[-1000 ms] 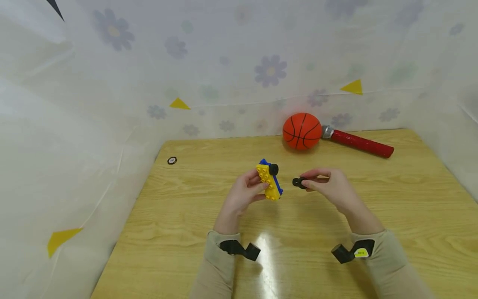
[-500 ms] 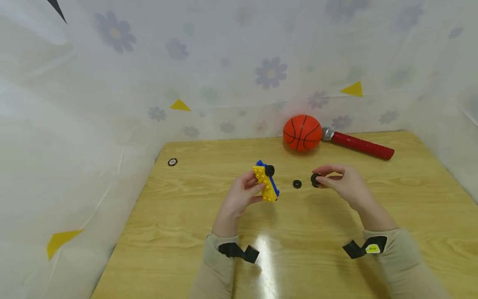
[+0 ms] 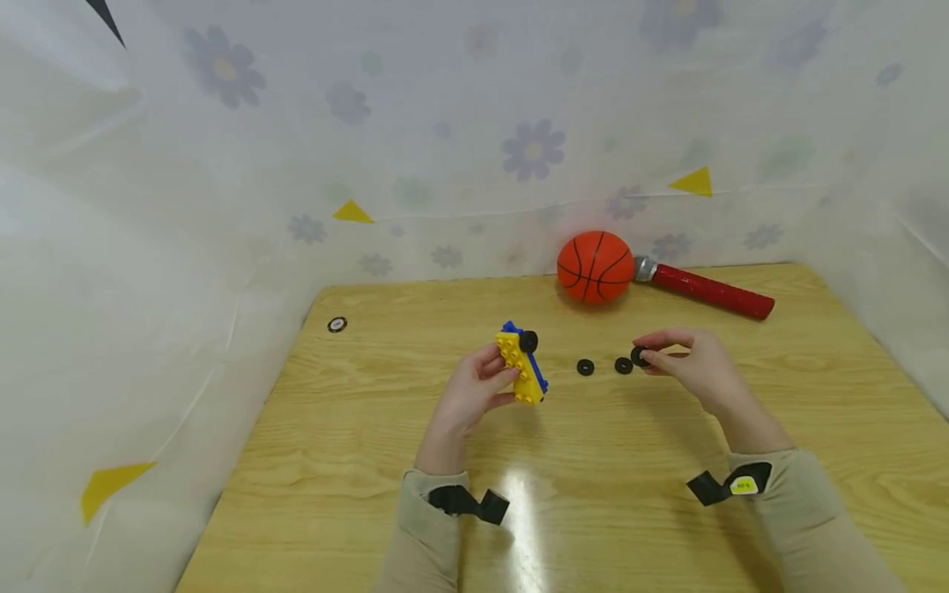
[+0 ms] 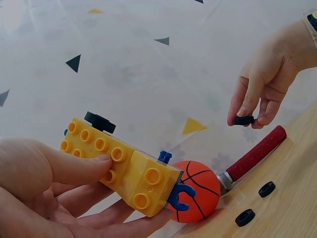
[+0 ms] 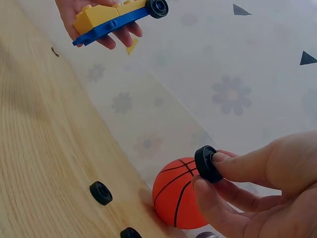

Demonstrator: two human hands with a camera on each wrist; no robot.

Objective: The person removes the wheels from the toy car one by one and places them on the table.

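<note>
Head view: at frame centre the left hand point(image 3: 474, 395) gripped the yellow-and-blue brick car point(image 3: 522, 362) above the table point(image 3: 356, 461), while the right hand point(image 3: 693, 371) pinched a black wheel point(image 3: 639, 356), two loose wheels point(image 3: 586, 366) lying between them. Left wrist view: fingers point(image 4: 74, 168) wrapped the car lower left. Right wrist view: fingers point(image 5: 242, 166) clamped the wheel at centre, before the basketball point(image 5: 176, 196).

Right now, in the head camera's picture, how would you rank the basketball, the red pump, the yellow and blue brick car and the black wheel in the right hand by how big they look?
1. Red pump, the longest.
2. Basketball, shorter but rounder; either could rank first.
3. Brick car, in the left hand.
4. Black wheel, pinched by the right hand.
</note>
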